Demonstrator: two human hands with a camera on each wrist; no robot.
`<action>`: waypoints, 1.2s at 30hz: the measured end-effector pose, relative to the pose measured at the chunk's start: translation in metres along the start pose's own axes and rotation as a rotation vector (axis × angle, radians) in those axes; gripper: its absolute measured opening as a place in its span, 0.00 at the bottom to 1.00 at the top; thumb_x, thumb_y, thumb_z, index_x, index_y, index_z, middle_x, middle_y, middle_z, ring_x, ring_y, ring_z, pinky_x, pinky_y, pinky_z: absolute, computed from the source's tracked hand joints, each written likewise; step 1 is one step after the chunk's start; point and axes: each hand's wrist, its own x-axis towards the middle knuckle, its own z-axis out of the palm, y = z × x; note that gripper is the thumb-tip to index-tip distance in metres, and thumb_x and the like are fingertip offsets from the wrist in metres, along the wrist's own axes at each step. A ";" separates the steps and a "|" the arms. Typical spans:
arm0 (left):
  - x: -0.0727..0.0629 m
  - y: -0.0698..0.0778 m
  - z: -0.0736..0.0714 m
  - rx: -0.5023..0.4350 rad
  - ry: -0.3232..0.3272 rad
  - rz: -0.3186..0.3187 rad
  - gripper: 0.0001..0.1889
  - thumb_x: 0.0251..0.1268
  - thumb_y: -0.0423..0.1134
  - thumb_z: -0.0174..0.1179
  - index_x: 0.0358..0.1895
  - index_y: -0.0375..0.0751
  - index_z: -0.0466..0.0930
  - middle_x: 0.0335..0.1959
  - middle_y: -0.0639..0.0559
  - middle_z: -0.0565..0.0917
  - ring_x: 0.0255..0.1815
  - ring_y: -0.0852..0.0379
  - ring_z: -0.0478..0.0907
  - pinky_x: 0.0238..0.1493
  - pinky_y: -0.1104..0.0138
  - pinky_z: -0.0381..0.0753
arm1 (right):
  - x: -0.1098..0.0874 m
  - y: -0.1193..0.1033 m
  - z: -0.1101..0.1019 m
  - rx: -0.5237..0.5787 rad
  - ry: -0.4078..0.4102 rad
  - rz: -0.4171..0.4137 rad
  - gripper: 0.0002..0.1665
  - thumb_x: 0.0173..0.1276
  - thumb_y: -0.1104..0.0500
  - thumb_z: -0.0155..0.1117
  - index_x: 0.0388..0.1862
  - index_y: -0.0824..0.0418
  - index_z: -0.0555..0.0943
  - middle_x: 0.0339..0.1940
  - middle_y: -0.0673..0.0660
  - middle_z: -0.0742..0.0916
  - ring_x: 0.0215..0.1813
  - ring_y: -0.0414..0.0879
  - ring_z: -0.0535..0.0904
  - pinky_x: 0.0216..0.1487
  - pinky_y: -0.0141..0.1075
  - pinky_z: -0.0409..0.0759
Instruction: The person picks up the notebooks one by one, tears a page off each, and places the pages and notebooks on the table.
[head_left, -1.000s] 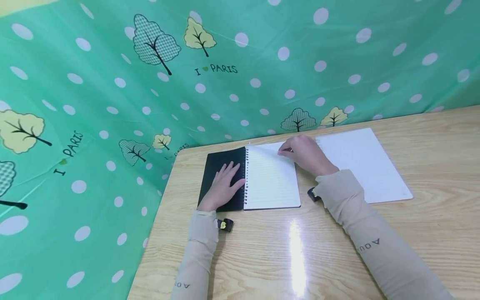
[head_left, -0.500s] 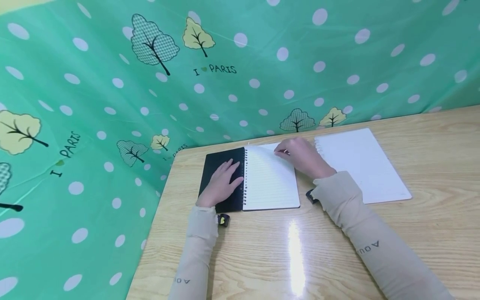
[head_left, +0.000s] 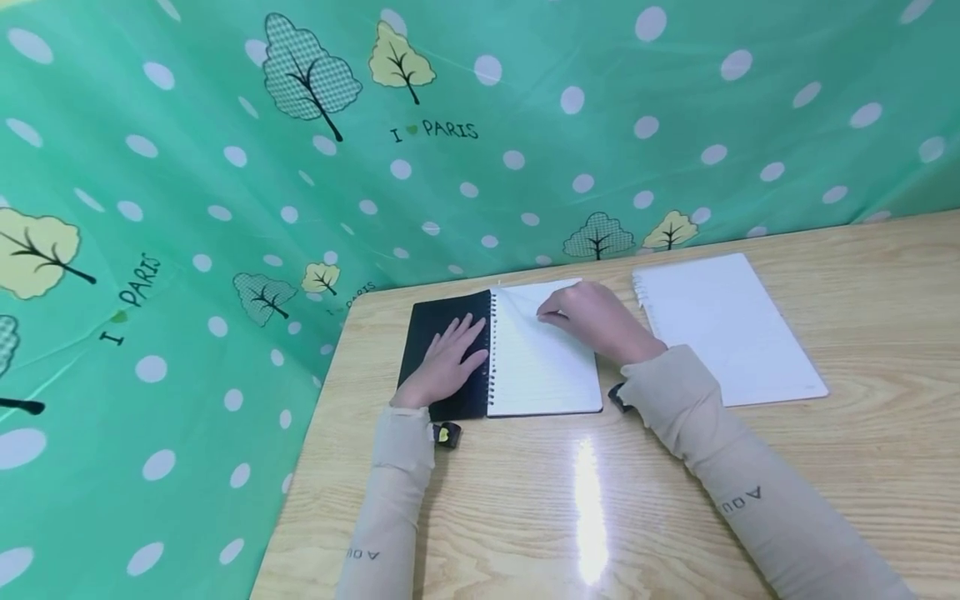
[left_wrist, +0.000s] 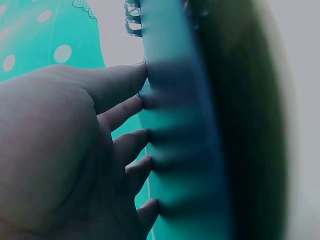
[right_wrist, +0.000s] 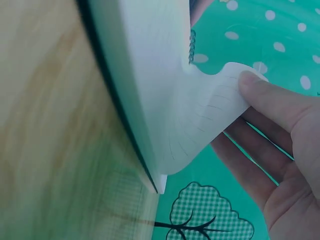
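Our right hand pinching lined page by far corner; spiral binding, near-to-far axis, between both hands; left hand spread on black cover.

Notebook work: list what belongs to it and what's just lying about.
In the work:
notebook
page, pinched by the right hand
left hand, on the black cover

Apparently just lying about:
white paper, held by neither hand

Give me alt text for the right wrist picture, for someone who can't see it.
A right hand pinches a curled, lined page of a spiral notebook. Behind is green cloth with pale dots and a checkered tree; a blurred wooden table shows at left.
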 end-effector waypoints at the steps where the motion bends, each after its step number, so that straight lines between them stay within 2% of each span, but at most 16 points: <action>1: 0.000 0.000 0.000 -0.004 -0.001 0.003 0.31 0.81 0.52 0.42 0.80 0.51 0.49 0.82 0.47 0.46 0.83 0.46 0.37 0.79 0.45 0.35 | 0.000 -0.001 0.000 -0.002 -0.006 -0.009 0.09 0.70 0.60 0.66 0.44 0.59 0.89 0.44 0.56 0.91 0.50 0.51 0.87 0.55 0.44 0.83; 12: 0.002 0.000 0.002 -0.007 -0.006 -0.002 0.31 0.81 0.52 0.42 0.81 0.50 0.48 0.82 0.46 0.45 0.83 0.45 0.36 0.79 0.43 0.34 | -0.002 -0.013 0.010 0.005 -0.059 -0.138 0.09 0.68 0.60 0.67 0.43 0.60 0.90 0.41 0.56 0.91 0.47 0.51 0.88 0.53 0.43 0.84; 19: 0.004 -0.002 0.003 0.022 -0.009 -0.012 0.31 0.81 0.54 0.39 0.81 0.53 0.47 0.82 0.49 0.44 0.83 0.47 0.35 0.79 0.45 0.33 | -0.005 -0.020 0.013 -0.010 -0.075 -0.153 0.07 0.68 0.61 0.67 0.39 0.58 0.91 0.39 0.54 0.91 0.45 0.48 0.89 0.52 0.42 0.84; 28: 0.003 0.002 0.003 0.041 -0.005 -0.019 0.31 0.81 0.53 0.39 0.81 0.51 0.48 0.82 0.48 0.45 0.83 0.46 0.35 0.79 0.44 0.34 | -0.005 -0.023 0.013 -0.032 -0.098 -0.175 0.08 0.67 0.63 0.67 0.40 0.59 0.91 0.39 0.55 0.91 0.44 0.48 0.88 0.51 0.43 0.85; 32: 0.002 0.005 0.002 0.065 -0.002 -0.027 0.31 0.81 0.53 0.40 0.81 0.50 0.48 0.82 0.47 0.45 0.83 0.45 0.36 0.79 0.43 0.35 | -0.005 -0.025 0.013 -0.047 -0.104 -0.186 0.07 0.68 0.63 0.66 0.36 0.58 0.91 0.36 0.52 0.91 0.39 0.43 0.87 0.46 0.41 0.85; 36: 0.002 0.008 0.003 0.082 -0.003 -0.028 0.31 0.81 0.52 0.40 0.81 0.49 0.48 0.82 0.46 0.45 0.83 0.44 0.37 0.79 0.42 0.36 | -0.006 -0.028 0.012 -0.054 -0.121 -0.201 0.11 0.69 0.63 0.65 0.26 0.56 0.89 0.28 0.49 0.90 0.28 0.38 0.77 0.38 0.38 0.82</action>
